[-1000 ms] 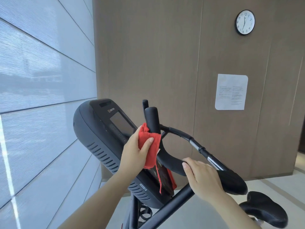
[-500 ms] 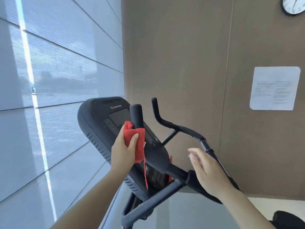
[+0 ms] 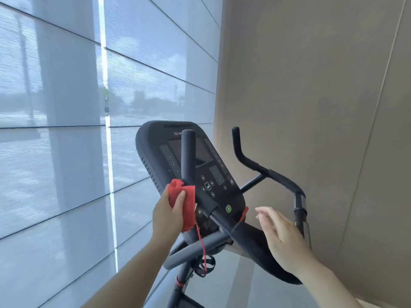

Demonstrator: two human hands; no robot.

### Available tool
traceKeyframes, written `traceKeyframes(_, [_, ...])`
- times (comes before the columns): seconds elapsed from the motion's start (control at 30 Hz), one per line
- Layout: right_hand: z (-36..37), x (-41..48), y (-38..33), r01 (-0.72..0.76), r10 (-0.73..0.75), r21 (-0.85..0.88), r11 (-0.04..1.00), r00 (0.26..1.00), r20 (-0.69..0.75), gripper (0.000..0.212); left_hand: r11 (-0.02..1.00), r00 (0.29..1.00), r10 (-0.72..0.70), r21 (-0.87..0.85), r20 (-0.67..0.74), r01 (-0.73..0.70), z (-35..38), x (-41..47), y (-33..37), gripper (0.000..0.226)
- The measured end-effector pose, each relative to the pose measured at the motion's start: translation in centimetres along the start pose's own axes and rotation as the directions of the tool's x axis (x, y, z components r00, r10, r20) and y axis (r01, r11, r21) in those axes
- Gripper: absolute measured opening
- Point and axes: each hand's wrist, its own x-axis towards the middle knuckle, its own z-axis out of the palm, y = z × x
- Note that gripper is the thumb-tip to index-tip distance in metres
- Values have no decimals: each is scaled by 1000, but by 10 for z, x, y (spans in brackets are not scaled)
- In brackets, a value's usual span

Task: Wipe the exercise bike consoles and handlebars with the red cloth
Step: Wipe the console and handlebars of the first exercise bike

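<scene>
A black exercise bike console [image 3: 206, 170] with a dark screen and keypad stands in front of me. My left hand [image 3: 165, 215] grips the red cloth [image 3: 185, 203] and presses it around the lower part of the left upright handlebar [image 3: 188, 156]. A red thread hangs down from the cloth. My right hand [image 3: 281, 236] hovers open, fingers spread, just above the black padded armrest, between the console and the right handlebar [image 3: 266, 172]. It touches nothing.
Large shaded windows [image 3: 66, 130] fill the left side. A beige panelled wall [image 3: 322, 107] runs close behind the bike on the right. The bike's frame tube [image 3: 189, 250] crosses below the console.
My right hand has let go of the right handlebar and now floats open. My left hand slid the cloth down the left handlebar. My view has swung left, so the clock and wall notice are gone.
</scene>
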Motion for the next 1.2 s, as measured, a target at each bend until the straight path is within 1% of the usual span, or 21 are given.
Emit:
traceKeyframes(0.07, [6, 0, 3, 19, -19, 15, 1000, 1000, 18, 30, 1000, 999, -21, 5, -48, 21, 3, 10, 8, 21])
traceKeyframes(0.13, [11, -1, 6, 23, -25, 37, 999, 999, 33, 30, 996, 1000, -16, 85, -23, 18, 10, 7, 7, 15])
traceKeyframes(0.2, [14, -2, 10, 18, -19, 64, 998, 1000, 18, 31, 987, 999, -45, 158, 22, 41, 16, -8, -1, 15])
traceKeyframes(0.3, [15, -2, 13, 22, -23, 80, 997, 1000, 5, 31, 981, 992, -91, 180, 81, 75, 21, -35, -19, 14])
traceKeyframes(0.37, [15, -2, 15, 32, -32, 85, 996, 999, -1, 31, 983, 994, -93, 164, 62, 82, 22, -38, -21, 9])
traceKeyframes(0.43, [14, -3, 16, 35, -35, 95, 995, 999, -4, 31, 987, 998, -65, 143, -12, 66, 19, -30, -13, 7])
traceKeyframes(0.5, [14, -3, 16, 39, -38, 105, 994, 999, -12, 30, 989, 996, -28, 146, -79, 39, 14, -15, -2, 14])
traceKeyframes(0.53, [15, -4, 16, 41, -40, 105, 994, 999, -15, 29, 985, 996, -4, 170, -88, 19, 13, -8, 3, 19])
traceKeyframes(0.63, [15, -3, 17, 40, -38, 106, 994, 999, -18, 28, 961, 999, 47, 274, -24, -39, 15, -8, 7, 26])
traceKeyframes(0.73, [16, -4, 17, 57, -53, 115, 992, 998, -37, 28, 967, 998, 63, 248, 3, -61, 7, -18, 5, 29])
traceKeyframes(0.8, [15, -4, 17, 68, -63, 117, 991, 997, -38, 28, 964, 989, 147, 225, -19, -139, -2, -14, 13, 28])
traceKeyframes(0.87, [13, -4, 18, 68, -65, 118, 991, 997, -30, 28, 940, 959, 281, 210, -35, -268, -7, 0, 28, 29])
traceKeyframes(0.93, [9, -5, 21, 59, -56, 115, 992, 998, -29, 27, 857, 890, 456, 275, -10, -436, -7, 13, 45, 31])
traceKeyframes(0.97, [6, -7, 24, 49, -45, 112, 993, 998, -36, 27, 798, 853, 518, 320, 68, -510, -4, 17, 52, 33])
traceKeyframes(1.0, [2, -9, 26, 38, -33, 108, 993, 998, -48, 26, 721, 815, 539, 384, 213, -577, 1, 22, 56, 34])
traceKeyframes(1.03, [-2, -11, 30, 27, -21, 105, 994, 998, -63, 25, 603, 768, 494, 475, 407, -640, 7, 25, 57, 37])
traceKeyframes(1.07, [-6, -14, 33, 15, -7, 103, 995, 997, -74, 23, 442, 722, 378, 572, 579, -691, 14, 26, 56, 43])
traceKeyframes(1.1, [-9, -17, 35, 2, 7, 100, 995, 997, -82, 22, 294, 693, 246, 629, 678, -720, 21, 25, 52, 48])
traceKeyframes(1.13, [-12, -19, 37, -9, 18, 99, 995, 996, -88, 23, 200, 679, 171, 649, 714, -734, 26, 25, 50, 50])
traceKeyframes(1.17, [-14, -21, 39, -15, 24, 99, 995, 995, -92, 24, 180, 677, 157, 654, 719, -735, 30, 24, 50, 49])
traceKeyframes(1.2, [-16, -23, 41, -18, 28, 99, 995, 995, -95, 24, 199, 676, 178, 646, 715, -737, 31, 23, 51, 46])
